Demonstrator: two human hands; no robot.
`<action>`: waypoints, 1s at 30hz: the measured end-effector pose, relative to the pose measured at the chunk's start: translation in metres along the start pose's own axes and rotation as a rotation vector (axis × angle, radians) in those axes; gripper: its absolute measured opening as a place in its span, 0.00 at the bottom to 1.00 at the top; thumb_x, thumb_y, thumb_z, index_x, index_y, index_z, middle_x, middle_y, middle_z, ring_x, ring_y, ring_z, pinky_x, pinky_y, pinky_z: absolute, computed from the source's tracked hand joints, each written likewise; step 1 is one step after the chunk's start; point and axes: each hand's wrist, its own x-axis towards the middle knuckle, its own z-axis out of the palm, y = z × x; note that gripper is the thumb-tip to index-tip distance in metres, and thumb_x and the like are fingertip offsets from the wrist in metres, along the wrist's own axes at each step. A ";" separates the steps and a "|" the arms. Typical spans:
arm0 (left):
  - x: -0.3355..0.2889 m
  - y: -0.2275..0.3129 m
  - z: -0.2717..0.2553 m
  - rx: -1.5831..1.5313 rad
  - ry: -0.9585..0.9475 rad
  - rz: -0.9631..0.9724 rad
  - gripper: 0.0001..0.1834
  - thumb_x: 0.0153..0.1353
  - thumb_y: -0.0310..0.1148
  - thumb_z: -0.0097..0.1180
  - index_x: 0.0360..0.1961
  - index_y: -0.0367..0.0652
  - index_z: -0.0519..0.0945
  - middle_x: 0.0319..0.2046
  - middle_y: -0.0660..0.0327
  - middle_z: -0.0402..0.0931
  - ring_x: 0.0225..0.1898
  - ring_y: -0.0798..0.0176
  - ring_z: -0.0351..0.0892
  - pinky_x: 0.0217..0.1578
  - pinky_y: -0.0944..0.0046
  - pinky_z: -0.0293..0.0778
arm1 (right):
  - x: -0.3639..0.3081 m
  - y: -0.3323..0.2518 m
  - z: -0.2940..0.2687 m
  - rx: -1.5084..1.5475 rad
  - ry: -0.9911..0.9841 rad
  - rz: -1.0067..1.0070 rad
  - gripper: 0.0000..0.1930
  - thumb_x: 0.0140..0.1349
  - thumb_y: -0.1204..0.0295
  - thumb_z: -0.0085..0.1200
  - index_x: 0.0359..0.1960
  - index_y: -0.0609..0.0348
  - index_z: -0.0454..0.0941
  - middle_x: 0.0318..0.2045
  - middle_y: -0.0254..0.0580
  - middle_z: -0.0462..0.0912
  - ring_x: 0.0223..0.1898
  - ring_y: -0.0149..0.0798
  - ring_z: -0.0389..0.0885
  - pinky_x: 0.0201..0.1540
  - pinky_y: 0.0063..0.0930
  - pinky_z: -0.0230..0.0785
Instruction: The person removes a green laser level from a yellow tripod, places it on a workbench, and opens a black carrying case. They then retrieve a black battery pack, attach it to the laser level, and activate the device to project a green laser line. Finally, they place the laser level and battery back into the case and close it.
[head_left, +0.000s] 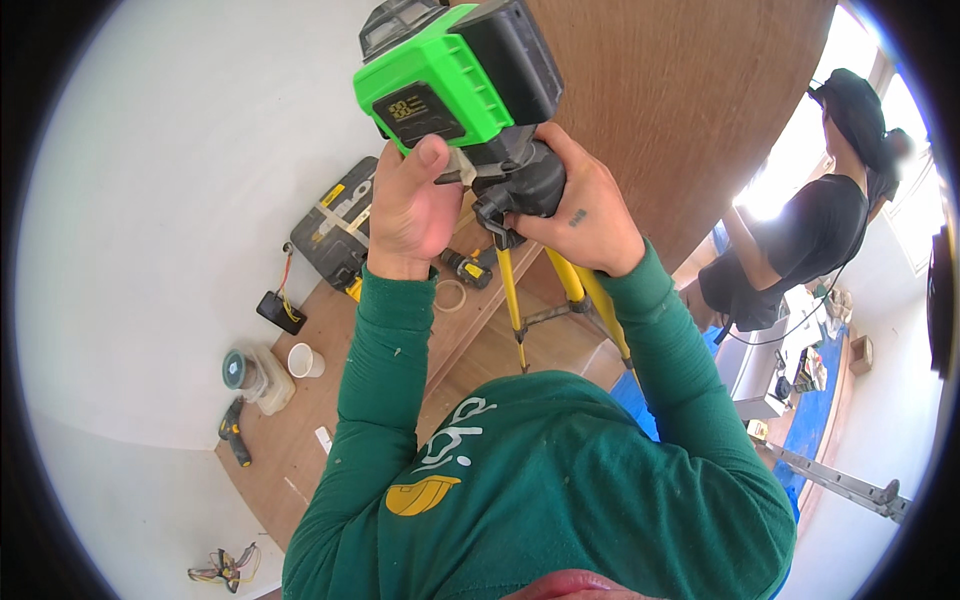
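A bright green and black laser level (430, 90) sits tilted on the black head (540, 185) of a tripod with yellow legs (510, 290). My left hand (410, 210) is at the level's lower left corner, its thumb over the bottom edge and its other fingers mostly hidden. Around the tripod head, just under the level, my right hand (590, 210) is closed, with the thumb in front. A small light-coloured lever (462, 168) shows between the two hands.
On the wooden surface (300, 410) at left are a tool case (335, 225), a cup (305, 360), plastic containers (265, 380) and drills (467, 268). Wires (287, 270) come from the wall. A person in black (800, 235) stands at right, near a ladder (840, 482).
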 end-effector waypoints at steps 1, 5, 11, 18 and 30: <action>-0.001 0.002 0.008 0.009 0.031 -0.022 0.34 0.67 0.47 0.68 0.68 0.42 0.74 0.65 0.58 0.78 0.66 0.53 0.75 0.70 0.43 0.65 | -0.001 0.003 0.002 -0.014 0.023 -0.011 0.40 0.41 0.71 0.73 0.62 0.59 0.73 0.50 0.59 0.83 0.53 0.63 0.83 0.57 0.46 0.76; -0.003 -0.009 0.055 0.151 0.254 0.076 0.22 0.63 0.40 0.74 0.52 0.41 0.83 0.43 0.63 0.86 0.45 0.65 0.85 0.52 0.59 0.79 | -0.003 0.015 0.008 -0.078 0.087 -0.034 0.40 0.40 0.70 0.73 0.61 0.61 0.73 0.49 0.59 0.82 0.53 0.63 0.82 0.58 0.47 0.75; -0.003 -0.024 0.060 0.208 0.292 0.145 0.23 0.63 0.38 0.73 0.52 0.34 0.83 0.44 0.59 0.86 0.44 0.66 0.85 0.49 0.63 0.81 | -0.008 0.020 0.012 -0.122 0.082 0.019 0.38 0.42 0.73 0.73 0.60 0.63 0.76 0.50 0.56 0.83 0.52 0.61 0.84 0.56 0.45 0.76; -0.019 -0.024 0.037 -0.096 0.161 -0.051 0.29 0.67 0.32 0.60 0.67 0.37 0.68 0.55 0.58 0.79 0.53 0.67 0.80 0.60 0.61 0.77 | -0.009 0.024 0.013 -0.030 0.008 0.068 0.33 0.44 0.74 0.73 0.56 0.64 0.77 0.45 0.54 0.87 0.48 0.57 0.87 0.53 0.42 0.77; -0.006 -0.043 -0.004 -0.085 0.010 0.023 0.58 0.49 0.37 0.85 0.75 0.43 0.58 0.65 0.59 0.71 0.67 0.61 0.72 0.69 0.57 0.69 | -0.011 0.048 0.007 -0.004 -0.160 0.200 0.27 0.48 0.75 0.74 0.50 0.68 0.77 0.42 0.48 0.88 0.44 0.39 0.87 0.51 0.35 0.78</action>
